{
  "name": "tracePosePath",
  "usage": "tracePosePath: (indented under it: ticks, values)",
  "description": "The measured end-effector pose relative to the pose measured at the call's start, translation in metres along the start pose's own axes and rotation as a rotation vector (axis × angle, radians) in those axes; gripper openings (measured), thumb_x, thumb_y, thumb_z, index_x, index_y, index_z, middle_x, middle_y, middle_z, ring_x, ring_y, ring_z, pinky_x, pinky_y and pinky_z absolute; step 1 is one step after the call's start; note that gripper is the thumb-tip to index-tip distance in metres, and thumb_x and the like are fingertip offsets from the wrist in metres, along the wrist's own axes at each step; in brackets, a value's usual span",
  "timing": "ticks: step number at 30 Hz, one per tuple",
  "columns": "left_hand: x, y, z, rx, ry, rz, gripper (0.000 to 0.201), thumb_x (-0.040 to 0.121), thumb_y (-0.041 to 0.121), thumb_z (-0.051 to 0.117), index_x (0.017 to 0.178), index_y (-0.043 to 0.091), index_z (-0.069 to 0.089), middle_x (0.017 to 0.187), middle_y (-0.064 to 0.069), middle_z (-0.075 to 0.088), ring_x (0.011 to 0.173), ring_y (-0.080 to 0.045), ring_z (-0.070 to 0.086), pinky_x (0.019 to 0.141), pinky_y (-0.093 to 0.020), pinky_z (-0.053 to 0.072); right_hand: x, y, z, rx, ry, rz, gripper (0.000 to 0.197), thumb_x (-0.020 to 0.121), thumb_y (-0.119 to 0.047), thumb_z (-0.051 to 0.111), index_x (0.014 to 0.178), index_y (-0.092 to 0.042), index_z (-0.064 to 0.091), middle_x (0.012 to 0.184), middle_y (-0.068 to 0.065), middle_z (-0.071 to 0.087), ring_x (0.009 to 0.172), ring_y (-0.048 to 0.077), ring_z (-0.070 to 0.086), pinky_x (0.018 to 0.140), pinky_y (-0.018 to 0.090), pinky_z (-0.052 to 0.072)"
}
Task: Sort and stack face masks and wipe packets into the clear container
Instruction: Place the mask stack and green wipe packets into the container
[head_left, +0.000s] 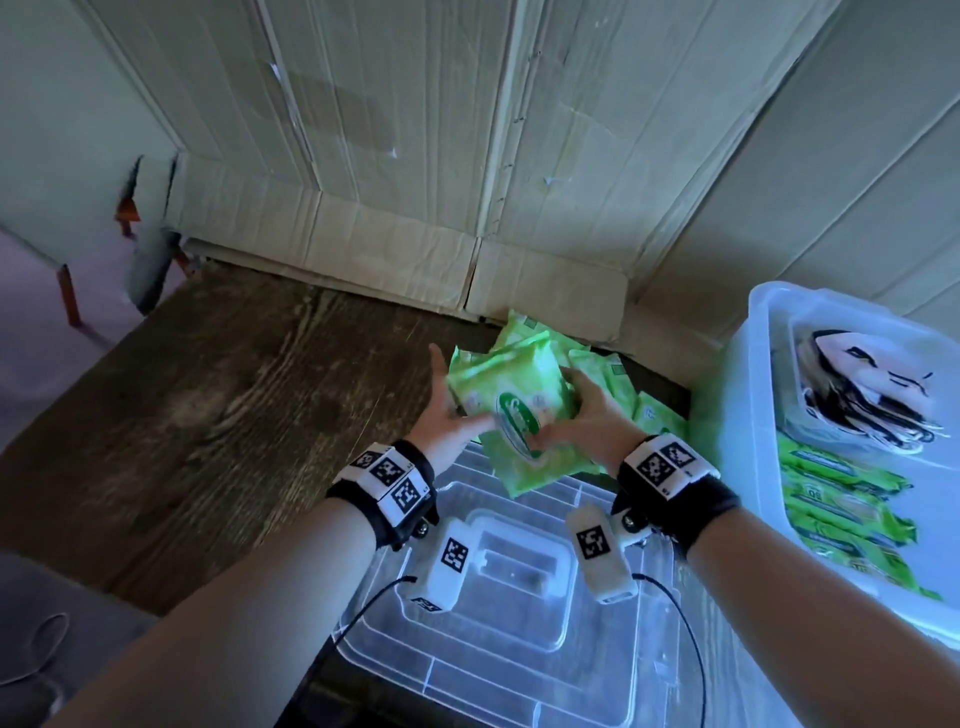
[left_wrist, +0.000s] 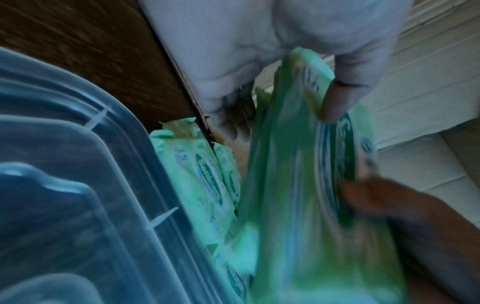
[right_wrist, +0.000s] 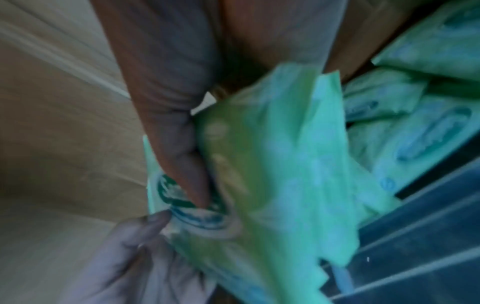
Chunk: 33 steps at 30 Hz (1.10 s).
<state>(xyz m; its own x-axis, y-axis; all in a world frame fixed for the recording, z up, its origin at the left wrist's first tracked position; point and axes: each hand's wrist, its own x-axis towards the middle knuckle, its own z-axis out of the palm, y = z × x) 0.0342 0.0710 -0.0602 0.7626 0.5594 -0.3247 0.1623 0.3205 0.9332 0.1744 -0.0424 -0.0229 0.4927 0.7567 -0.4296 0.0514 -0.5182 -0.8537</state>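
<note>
Both hands hold a bunch of green wipe packets (head_left: 514, 395) (left_wrist: 298, 185) (right_wrist: 272, 164) just above the table. My left hand (head_left: 457, 410) (left_wrist: 233, 51) takes the left side, thumb on the front and fingers stretched up behind. From the right, my right hand (head_left: 587, 405) (right_wrist: 168, 82) grips the same bunch with its thumb on the printed label. At the right edge stands the clear container (head_left: 753, 415), with face masks (head_left: 872, 395) at its far end and green wipe packets (head_left: 841, 499) stacked on edge nearer me.
A clear lid (head_left: 519, 597) (left_wrist: 64, 185) lies flat under my wrists. More loose wipe packets (head_left: 649, 415) (left_wrist: 205, 185) (right_wrist: 428, 133) lie between lid and cardboard wall (head_left: 467, 156). Bare dark wooden tabletop (head_left: 208, 415) spreads left.
</note>
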Motion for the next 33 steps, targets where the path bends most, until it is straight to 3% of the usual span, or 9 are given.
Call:
tracePosePath:
  ticks: [3, 7, 13, 18, 22, 26, 29, 31, 33]
  values:
    - [-0.003, -0.011, -0.013, 0.161, 0.044, 0.055, 0.117, 0.071, -0.007, 0.073, 0.147, 0.03, -0.007, 0.125, 0.0, 0.05, 0.119, -0.014, 0.049, 0.087, -0.017, 0.045, -0.021, 0.007, -0.008, -0.598, 0.015, -0.076, 0.084, 0.062, -0.008, 0.08, 0.135, -0.018, 0.04, 0.103, 0.0, 0.059, 0.091, 0.018, 0.059, 0.069, 0.024, 0.049]
    - [-0.015, -0.029, 0.0, 0.595, -0.206, 0.074, 0.118, 0.064, 0.007, 0.084, 0.148, 0.031, 0.004, 0.146, 0.005, 0.034, 0.135, -0.009, 0.032, 0.104, -0.024, 0.035, -0.038, 0.041, 0.0, -1.011, 0.014, -0.155, 0.07, 0.072, -0.021, 0.067, 0.136, -0.03, 0.04, 0.126, -0.006, 0.056, 0.116, 0.017, 0.05, 0.096, 0.031, 0.027]
    - [-0.017, -0.048, 0.032, 0.7, -0.222, 0.095, 0.102, 0.063, 0.008, 0.084, 0.142, 0.03, 0.023, 0.136, -0.003, 0.046, 0.119, -0.019, 0.05, 0.099, -0.024, 0.04, -0.052, 0.084, -0.01, -0.724, 0.185, -0.022, 0.096, 0.067, -0.03, 0.08, 0.144, -0.03, 0.022, 0.148, 0.008, 0.021, 0.131, 0.029, 0.029, 0.108, 0.042, 0.03]
    - [-0.014, -0.05, 0.039, 0.782, -0.165, 0.133, 0.104, 0.061, 0.005, 0.085, 0.141, 0.024, 0.022, 0.123, -0.007, 0.053, 0.102, -0.021, 0.056, 0.086, -0.02, 0.041, -0.057, 0.096, -0.008, -0.588, 0.168, 0.039, 0.092, 0.066, -0.014, 0.082, 0.139, -0.016, 0.025, 0.117, 0.018, 0.051, 0.105, 0.028, 0.053, 0.088, 0.029, 0.041]
    - [-0.016, -0.055, 0.041, 0.859, -0.137, 0.13, 0.101, 0.064, 0.001, 0.082, 0.14, 0.024, 0.02, 0.081, 0.002, 0.055, 0.067, -0.014, 0.056, 0.057, -0.011, 0.04, -0.054, 0.096, -0.001, -0.583, 0.178, 0.018, 0.076, 0.07, -0.009, 0.078, 0.132, -0.01, 0.032, 0.113, 0.013, 0.054, 0.1, 0.024, 0.056, 0.089, 0.028, 0.047]
    - [-0.016, -0.057, 0.042, 0.868, -0.129, 0.119, 0.096, 0.065, -0.002, 0.08, 0.137, 0.023, 0.023, 0.075, 0.007, 0.05, 0.054, -0.011, 0.046, 0.05, -0.011, 0.038, -0.058, 0.086, -0.001, -0.876, 0.153, 0.05, 0.073, 0.075, -0.025, 0.074, 0.131, -0.01, 0.029, 0.125, 0.017, 0.043, 0.109, 0.027, 0.048, 0.094, 0.032, 0.043]
    - [-0.016, -0.056, 0.041, 0.845, -0.129, 0.108, 0.091, 0.065, -0.002, 0.08, 0.134, 0.026, 0.028, 0.086, -0.002, 0.059, 0.055, -0.019, 0.05, 0.052, -0.01, 0.041, -0.059, 0.07, 0.007, -1.208, 0.154, 0.021, 0.076, 0.073, -0.041, 0.071, 0.133, -0.015, 0.031, 0.146, 0.013, 0.02, 0.137, 0.035, 0.015, 0.111, 0.056, 0.012]
    - [-0.016, -0.06, 0.038, 0.809, -0.116, 0.105, 0.09, 0.062, -0.002, 0.08, 0.132, 0.028, 0.031, 0.09, -0.008, 0.065, 0.065, -0.026, 0.059, 0.055, -0.013, 0.044, -0.053, 0.061, 0.016, -1.255, 0.064, -0.073, 0.078, 0.074, -0.038, 0.07, 0.135, -0.014, 0.029, 0.143, 0.011, 0.031, 0.136, 0.031, 0.023, 0.111, 0.055, 0.009]
    - [-0.014, -0.061, 0.038, 0.772, -0.107, 0.116, 0.09, 0.06, -0.002, 0.082, 0.131, 0.025, 0.034, 0.086, 0.003, 0.063, 0.073, -0.021, 0.062, 0.057, -0.006, 0.043, -0.047, 0.054, 0.024, -1.202, 0.018, -0.093, 0.07, 0.076, -0.031, 0.069, 0.131, -0.012, 0.03, 0.129, 0.009, 0.047, 0.121, 0.027, 0.043, 0.105, 0.044, 0.026]
